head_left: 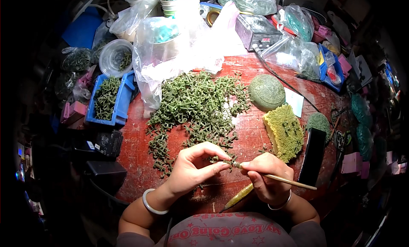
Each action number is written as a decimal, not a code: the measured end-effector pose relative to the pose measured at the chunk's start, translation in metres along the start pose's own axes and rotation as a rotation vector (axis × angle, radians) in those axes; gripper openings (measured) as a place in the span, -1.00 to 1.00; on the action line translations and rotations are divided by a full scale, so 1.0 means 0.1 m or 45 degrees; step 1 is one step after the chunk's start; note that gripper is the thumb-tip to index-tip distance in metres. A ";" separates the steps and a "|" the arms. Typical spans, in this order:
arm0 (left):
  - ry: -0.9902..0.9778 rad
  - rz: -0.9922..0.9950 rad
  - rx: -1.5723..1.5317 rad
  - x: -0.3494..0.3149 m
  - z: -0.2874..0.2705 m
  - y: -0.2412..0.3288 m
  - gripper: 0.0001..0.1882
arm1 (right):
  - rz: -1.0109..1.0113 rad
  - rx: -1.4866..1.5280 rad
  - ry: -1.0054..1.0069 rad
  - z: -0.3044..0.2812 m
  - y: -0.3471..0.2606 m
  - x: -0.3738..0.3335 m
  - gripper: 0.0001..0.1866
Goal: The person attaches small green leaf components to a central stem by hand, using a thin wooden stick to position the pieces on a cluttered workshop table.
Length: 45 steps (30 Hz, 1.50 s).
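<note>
My left hand pinches a small green branched piece, perhaps a wax or clay casting, between thumb and forefinger near the table's front. In my right hand is a thin wooden-handled tool, held like a pen. Its tip meets the small piece, and the fingers hide exactly how. Just beyond my hands spreads a big heap of similar green branched pieces. Beside my right hand lies a yellow sponge-like block with green bits stuck to its top. A yellowish pointed stick rests below my right hand.
A green dome-shaped block sits behind the sponge, and a black phone leans at the right. At the left stands a blue bin with more green pieces. A grey control box with a cable and a clear plastic bag stand at the back.
</note>
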State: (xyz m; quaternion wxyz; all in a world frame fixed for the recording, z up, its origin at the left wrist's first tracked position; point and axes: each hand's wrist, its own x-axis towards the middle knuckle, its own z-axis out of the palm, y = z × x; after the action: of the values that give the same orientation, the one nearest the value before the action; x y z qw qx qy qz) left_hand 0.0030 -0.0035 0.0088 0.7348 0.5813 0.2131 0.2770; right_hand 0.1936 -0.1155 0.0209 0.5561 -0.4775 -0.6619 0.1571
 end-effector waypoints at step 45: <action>0.024 0.136 0.321 -0.01 0.00 -0.02 -0.81 | 0.032 0.001 0.046 0.02 0.00 0.00 -0.80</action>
State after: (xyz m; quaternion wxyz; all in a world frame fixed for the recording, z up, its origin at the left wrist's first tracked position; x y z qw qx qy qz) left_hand 0.0029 -0.0044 0.0069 0.6381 0.6769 0.2219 0.2921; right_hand 0.1919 -0.1151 0.0203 0.5663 -0.4883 -0.6455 0.1557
